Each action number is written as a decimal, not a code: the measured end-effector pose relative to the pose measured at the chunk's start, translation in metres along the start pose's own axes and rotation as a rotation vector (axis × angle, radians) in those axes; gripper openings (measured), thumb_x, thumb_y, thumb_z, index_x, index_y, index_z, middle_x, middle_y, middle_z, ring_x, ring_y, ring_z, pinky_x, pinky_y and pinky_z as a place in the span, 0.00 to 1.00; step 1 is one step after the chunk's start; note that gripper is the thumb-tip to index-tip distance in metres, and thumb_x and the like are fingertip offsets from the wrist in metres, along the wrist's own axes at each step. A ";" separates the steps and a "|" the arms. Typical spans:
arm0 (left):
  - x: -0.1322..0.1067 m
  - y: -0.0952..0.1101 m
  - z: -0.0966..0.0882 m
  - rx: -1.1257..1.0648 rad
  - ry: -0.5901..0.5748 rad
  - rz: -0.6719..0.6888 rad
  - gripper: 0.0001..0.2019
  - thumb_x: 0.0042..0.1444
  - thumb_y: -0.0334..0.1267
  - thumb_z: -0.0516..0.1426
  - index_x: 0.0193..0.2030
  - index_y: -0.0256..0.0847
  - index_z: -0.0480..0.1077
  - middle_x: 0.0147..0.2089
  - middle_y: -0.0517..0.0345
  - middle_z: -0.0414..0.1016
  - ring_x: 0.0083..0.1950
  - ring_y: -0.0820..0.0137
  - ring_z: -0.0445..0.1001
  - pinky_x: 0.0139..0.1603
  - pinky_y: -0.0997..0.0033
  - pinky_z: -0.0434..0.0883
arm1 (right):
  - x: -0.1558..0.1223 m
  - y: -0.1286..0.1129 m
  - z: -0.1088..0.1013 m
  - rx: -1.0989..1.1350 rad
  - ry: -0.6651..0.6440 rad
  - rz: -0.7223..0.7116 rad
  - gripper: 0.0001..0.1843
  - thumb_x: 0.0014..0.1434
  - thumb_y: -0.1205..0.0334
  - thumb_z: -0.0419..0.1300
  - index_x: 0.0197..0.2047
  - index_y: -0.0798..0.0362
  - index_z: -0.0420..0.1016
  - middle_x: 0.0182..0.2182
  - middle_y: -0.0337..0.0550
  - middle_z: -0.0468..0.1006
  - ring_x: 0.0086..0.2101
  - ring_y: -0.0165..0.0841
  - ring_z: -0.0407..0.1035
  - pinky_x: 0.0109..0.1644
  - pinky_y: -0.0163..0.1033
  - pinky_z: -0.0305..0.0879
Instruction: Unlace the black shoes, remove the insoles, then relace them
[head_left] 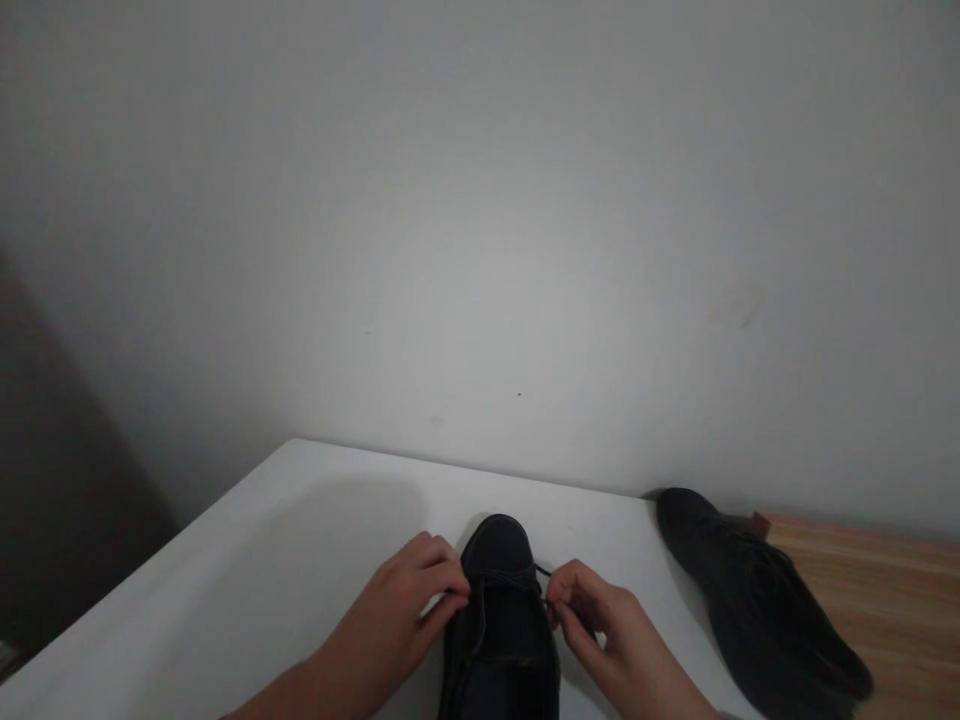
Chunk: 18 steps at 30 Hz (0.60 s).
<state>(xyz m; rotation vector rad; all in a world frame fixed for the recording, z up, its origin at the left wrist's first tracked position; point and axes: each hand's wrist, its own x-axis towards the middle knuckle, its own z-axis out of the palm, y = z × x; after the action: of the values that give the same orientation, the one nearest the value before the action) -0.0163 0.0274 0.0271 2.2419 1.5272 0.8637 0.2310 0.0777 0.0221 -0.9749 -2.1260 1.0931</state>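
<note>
A black lace-up shoe (501, 620) stands on the white table (300, 540), toe pointing away from me. My left hand (409, 605) is at its left side, fingers curled and pinched at the lace near the eyelets. My right hand (600, 630) is at its right side, thumb and fingers pinching the thin dark shoelace (541, 572), which runs across the top of the shoe between both hands.
A second black shoe (757, 600) lies to the right, across the seam between the white table and a wooden surface (885, 590). A plain pale wall (480, 250) rises just behind the table. The table's left edge drops off into dark space.
</note>
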 end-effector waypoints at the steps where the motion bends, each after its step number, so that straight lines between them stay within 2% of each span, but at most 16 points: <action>1: 0.000 0.000 0.000 0.003 0.019 -0.009 0.08 0.59 0.26 0.56 0.34 0.41 0.75 0.40 0.55 0.73 0.42 0.67 0.72 0.43 0.71 0.69 | 0.000 0.000 0.000 -0.004 -0.004 0.002 0.04 0.64 0.63 0.50 0.36 0.52 0.64 0.29 0.38 0.71 0.31 0.31 0.66 0.33 0.32 0.59; 3: 0.001 0.000 -0.001 0.012 0.034 -0.034 0.08 0.58 0.26 0.58 0.33 0.42 0.76 0.40 0.55 0.72 0.42 0.67 0.72 0.43 0.71 0.69 | 0.000 -0.001 -0.001 -0.014 -0.007 0.002 0.05 0.64 0.63 0.50 0.35 0.51 0.63 0.29 0.38 0.71 0.31 0.31 0.66 0.33 0.32 0.59; 10: 0.002 0.003 -0.003 -0.045 -0.023 -0.061 0.09 0.60 0.28 0.56 0.36 0.42 0.78 0.36 0.57 0.75 0.38 0.70 0.73 0.40 0.74 0.68 | -0.001 -0.009 -0.004 -0.058 -0.026 0.007 0.04 0.62 0.65 0.49 0.35 0.52 0.63 0.29 0.39 0.71 0.31 0.31 0.66 0.35 0.33 0.60; 14: 0.001 0.006 -0.004 -0.047 -0.056 -0.091 0.09 0.60 0.28 0.55 0.37 0.41 0.76 0.36 0.56 0.76 0.38 0.69 0.74 0.40 0.74 0.68 | -0.002 -0.010 -0.003 -0.093 -0.059 0.017 0.04 0.62 0.65 0.49 0.35 0.52 0.62 0.29 0.39 0.71 0.30 0.31 0.65 0.34 0.33 0.59; 18: 0.002 0.011 -0.004 -0.049 -0.059 -0.119 0.09 0.61 0.28 0.52 0.38 0.41 0.72 0.36 0.57 0.75 0.37 0.69 0.73 0.40 0.72 0.67 | -0.003 -0.008 0.001 -0.167 -0.022 0.015 0.06 0.64 0.63 0.48 0.35 0.52 0.64 0.29 0.39 0.70 0.29 0.31 0.64 0.33 0.33 0.59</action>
<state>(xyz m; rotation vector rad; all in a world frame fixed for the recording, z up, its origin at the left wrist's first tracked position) -0.0099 0.0240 0.0367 2.0996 1.5769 0.7845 0.2292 0.0719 0.0280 -1.0607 -2.2600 0.9498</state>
